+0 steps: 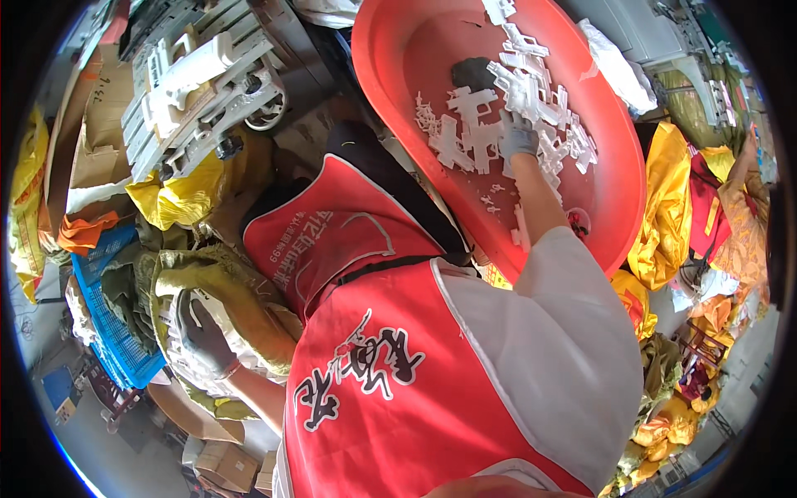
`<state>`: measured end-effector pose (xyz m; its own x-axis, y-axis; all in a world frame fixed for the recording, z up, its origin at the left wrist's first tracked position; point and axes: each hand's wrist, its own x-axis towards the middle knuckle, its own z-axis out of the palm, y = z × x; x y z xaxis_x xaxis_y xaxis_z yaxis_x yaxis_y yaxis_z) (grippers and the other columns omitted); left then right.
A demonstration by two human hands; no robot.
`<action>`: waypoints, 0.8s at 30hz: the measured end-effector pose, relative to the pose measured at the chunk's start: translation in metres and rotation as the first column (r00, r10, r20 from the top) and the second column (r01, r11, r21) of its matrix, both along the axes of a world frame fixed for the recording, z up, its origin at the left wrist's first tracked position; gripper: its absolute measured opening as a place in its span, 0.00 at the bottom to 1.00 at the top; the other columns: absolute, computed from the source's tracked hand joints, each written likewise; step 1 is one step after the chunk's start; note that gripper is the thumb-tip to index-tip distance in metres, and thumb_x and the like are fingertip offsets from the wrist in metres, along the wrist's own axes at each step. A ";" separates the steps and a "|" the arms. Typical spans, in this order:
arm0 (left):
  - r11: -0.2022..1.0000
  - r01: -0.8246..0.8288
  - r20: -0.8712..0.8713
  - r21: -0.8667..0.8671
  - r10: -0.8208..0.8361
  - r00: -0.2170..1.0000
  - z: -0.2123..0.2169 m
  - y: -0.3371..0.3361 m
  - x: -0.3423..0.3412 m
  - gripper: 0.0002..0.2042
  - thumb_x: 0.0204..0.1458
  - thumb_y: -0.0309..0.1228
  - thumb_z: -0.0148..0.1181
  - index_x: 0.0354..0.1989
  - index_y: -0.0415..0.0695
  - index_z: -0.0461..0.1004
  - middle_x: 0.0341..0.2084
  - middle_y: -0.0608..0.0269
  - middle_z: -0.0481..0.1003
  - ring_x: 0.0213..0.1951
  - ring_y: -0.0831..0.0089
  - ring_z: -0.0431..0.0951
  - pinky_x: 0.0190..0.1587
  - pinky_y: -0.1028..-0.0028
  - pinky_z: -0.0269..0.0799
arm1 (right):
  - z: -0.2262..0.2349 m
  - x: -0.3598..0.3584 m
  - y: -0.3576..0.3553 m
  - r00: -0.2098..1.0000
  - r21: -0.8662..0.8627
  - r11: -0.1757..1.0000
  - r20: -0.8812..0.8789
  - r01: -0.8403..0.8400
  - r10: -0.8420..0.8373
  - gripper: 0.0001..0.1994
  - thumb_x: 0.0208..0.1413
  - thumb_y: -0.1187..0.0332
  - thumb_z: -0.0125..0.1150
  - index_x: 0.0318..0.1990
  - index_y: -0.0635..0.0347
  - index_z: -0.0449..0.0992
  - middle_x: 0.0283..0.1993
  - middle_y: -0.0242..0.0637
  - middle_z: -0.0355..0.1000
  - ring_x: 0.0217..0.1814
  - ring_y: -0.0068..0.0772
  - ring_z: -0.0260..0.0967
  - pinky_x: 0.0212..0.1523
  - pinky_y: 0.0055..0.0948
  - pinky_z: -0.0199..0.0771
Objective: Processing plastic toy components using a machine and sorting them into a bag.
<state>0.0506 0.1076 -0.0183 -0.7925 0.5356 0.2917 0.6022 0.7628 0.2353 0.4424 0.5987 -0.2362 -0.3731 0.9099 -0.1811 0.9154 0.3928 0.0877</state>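
Note:
In a large red tub (610,195), white plastic toy pistol pieces (473,124) lie in a loose pile. My right hand (520,139), in a grey glove, reaches into this pile, its fingers closed on a white piece at their tips; other pieces partly hide the grip. At the left, an olive-yellow woven sack (270,319) gapes beside my knee, with pale pieces inside. Over its mouth is my grey-gloved left hand (205,336), fingers apart and nothing visibly gripped. A dark lump (473,75) rests in the tub beyond the pile.
A grey slatted stand (249,58) with wheels carries a white pistol-shaped piece at the upper left. A blue plastic basket (116,332) is left of the sack. Yellow bags (664,199) crowd the tub's right side. Cardboard boxes (224,465) sit at the lower left.

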 end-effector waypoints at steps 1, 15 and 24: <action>1.000 0.016 0.008 0.023 -0.016 1.000 0.000 0.004 -0.003 0.12 0.58 0.30 0.51 0.46 0.38 0.75 0.45 0.54 0.76 0.48 0.61 0.75 0.53 0.67 0.67 | -0.016 0.009 0.005 0.994 0.020 0.995 0.030 -0.102 0.101 0.27 0.49 0.65 0.57 0.60 0.43 0.63 0.59 0.33 0.62 0.61 0.41 0.60 0.53 0.43 0.68; 0.881 0.374 -0.140 0.292 -0.347 0.927 0.062 0.114 -0.033 0.11 0.50 0.24 0.57 0.42 0.38 0.75 0.41 0.52 0.76 0.44 0.56 0.75 0.49 0.66 0.69 | 0.045 0.038 -0.007 0.896 -0.879 0.473 -0.159 0.063 -0.415 0.23 0.52 0.68 0.56 0.57 0.57 0.64 0.39 0.38 0.72 0.39 0.27 0.71 0.31 0.30 0.72; 0.724 0.600 -0.026 0.341 -0.631 0.775 0.082 0.227 -0.095 0.21 0.46 0.27 0.61 0.51 0.42 0.70 0.42 0.49 0.74 0.43 0.53 0.75 0.45 0.66 0.71 | 0.086 0.022 -0.028 0.261 -0.777 0.517 -0.615 -0.359 -0.744 0.25 0.60 0.44 0.46 0.56 0.50 0.68 0.41 0.27 0.73 0.36 0.21 0.70 0.32 0.22 0.70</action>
